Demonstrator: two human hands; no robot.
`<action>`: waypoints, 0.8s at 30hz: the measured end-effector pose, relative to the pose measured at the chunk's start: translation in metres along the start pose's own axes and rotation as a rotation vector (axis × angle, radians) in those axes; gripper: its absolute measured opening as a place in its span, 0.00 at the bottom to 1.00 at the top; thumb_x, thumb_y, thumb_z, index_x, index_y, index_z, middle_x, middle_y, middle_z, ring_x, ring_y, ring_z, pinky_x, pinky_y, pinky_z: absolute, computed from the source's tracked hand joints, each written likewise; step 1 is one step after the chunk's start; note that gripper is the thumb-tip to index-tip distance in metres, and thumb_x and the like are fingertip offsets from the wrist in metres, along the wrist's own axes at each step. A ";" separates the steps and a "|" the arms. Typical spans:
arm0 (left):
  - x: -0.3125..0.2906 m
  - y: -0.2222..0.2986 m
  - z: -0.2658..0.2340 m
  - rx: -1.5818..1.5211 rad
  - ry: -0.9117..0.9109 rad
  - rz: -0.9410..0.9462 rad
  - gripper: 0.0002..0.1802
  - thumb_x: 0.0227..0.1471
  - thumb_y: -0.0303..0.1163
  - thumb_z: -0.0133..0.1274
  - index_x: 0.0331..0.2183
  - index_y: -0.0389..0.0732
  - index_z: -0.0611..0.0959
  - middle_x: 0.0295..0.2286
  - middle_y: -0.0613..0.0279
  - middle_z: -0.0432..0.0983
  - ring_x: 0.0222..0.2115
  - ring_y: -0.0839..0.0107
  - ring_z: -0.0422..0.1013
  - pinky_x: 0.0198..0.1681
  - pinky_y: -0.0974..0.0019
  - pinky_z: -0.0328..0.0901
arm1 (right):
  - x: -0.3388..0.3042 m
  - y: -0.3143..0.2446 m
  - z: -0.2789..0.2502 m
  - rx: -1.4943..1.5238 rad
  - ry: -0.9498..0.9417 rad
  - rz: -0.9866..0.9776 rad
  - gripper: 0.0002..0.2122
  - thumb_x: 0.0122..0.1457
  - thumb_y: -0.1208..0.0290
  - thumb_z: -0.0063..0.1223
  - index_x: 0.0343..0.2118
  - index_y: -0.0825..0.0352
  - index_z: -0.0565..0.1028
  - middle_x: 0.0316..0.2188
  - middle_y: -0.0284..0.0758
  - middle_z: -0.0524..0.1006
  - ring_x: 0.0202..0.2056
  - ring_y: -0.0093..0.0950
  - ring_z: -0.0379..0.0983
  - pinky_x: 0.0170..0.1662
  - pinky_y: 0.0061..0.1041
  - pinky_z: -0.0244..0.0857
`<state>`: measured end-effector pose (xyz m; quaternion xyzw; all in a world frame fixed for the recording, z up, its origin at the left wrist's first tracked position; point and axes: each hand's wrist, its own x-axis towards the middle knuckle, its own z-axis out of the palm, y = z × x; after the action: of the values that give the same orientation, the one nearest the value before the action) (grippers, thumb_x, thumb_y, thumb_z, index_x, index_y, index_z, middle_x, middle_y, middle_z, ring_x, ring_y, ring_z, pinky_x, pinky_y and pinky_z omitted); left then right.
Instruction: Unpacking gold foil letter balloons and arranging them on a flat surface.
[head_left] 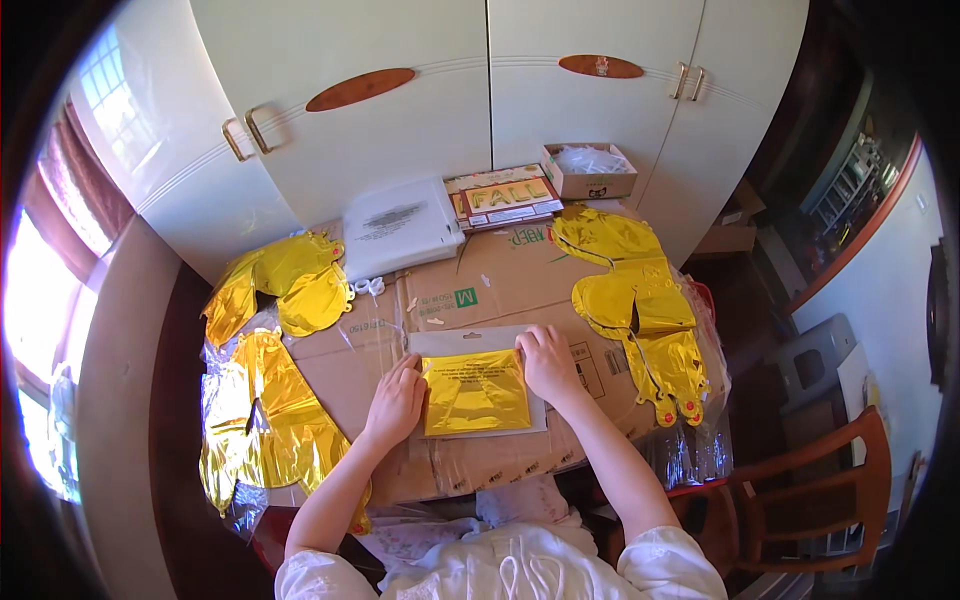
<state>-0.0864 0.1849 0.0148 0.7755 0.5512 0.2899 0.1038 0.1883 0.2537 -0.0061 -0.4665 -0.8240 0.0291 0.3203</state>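
In front of me on the cardboard lies a folded gold foil balloon (476,400), flat and rectangular, with small dark print along its top. Beneath it is a pale grey backing card (455,343) with a hanging slot at its top edge. My left hand (396,402) is closed at the foil's upper left corner, fingers curled at the edge. At the upper right corner, my right hand (547,362) is closed in the same way. The fingertips' exact grip on foil and card is partly hidden.
Unfolded gold foil balloons (280,410) lie at the left, and more (650,300) at the right. Along the back stand a stack of clear-white plastic bags (400,228), flat printed packages (510,197) and an open box (592,183) of white pieces. A wooden chair (815,490) stands at right.
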 end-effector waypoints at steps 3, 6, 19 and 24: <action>-0.001 -0.002 -0.005 -0.032 -0.013 -0.024 0.09 0.56 0.30 0.45 0.34 0.33 0.73 0.48 0.42 0.70 0.52 0.47 0.64 0.53 0.54 0.59 | 0.003 -0.002 0.001 -0.010 0.006 -0.013 0.03 0.52 0.75 0.46 0.29 0.64 0.71 0.33 0.35 0.71 0.39 0.37 0.67 0.45 0.36 0.60; -0.008 0.000 -0.016 0.003 -0.024 -0.102 0.09 0.56 0.30 0.46 0.35 0.33 0.74 0.44 0.43 0.72 0.48 0.48 0.67 0.49 0.53 0.62 | 0.004 -0.006 0.004 0.001 0.005 -0.016 0.03 0.52 0.75 0.46 0.29 0.63 0.71 0.33 0.35 0.71 0.39 0.37 0.67 0.45 0.36 0.60; -0.123 0.084 -0.023 0.129 0.082 -0.331 0.10 0.52 0.28 0.51 0.36 0.37 0.70 0.22 0.48 0.74 0.23 0.51 0.73 0.26 0.53 0.67 | -0.010 -0.052 -0.042 0.228 -0.195 -0.192 0.20 0.51 0.60 0.57 0.46 0.62 0.72 0.49 0.41 0.68 0.52 0.42 0.63 0.59 0.43 0.52; -0.115 0.086 -0.015 0.337 -0.031 -0.450 0.09 0.52 0.32 0.53 0.28 0.41 0.70 0.15 0.54 0.73 0.17 0.56 0.73 0.20 0.56 0.66 | -0.032 -0.065 -0.038 0.116 -0.381 -0.338 0.27 0.51 0.53 0.57 0.53 0.60 0.69 0.57 0.41 0.64 0.60 0.43 0.57 0.62 0.52 0.44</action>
<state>-0.0526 0.0452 0.0296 0.6444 0.7482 0.1519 0.0437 0.1719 0.1822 0.0301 -0.2892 -0.9326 0.1098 0.1860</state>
